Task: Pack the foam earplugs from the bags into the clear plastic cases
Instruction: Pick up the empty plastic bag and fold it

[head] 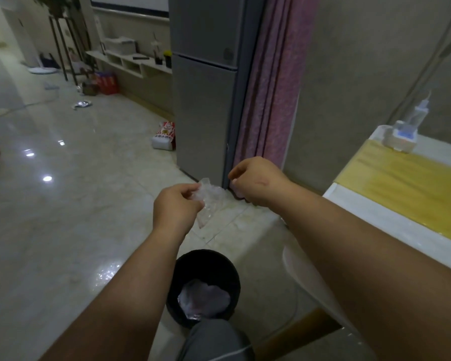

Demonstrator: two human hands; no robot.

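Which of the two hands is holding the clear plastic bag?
The left hand pinches the crumpled clear bag above the black bin. The right hand is curled beside it; whether it holds anything is unclear.

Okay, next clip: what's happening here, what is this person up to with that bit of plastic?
A person holds a small clear plastic bag in the left hand, out over the floor above a black waste bin that already has crumpled plastic in it. The right hand is closed beside the bag; what it pinches cannot be made out. No earplug cases are in view; the table lies to the right.
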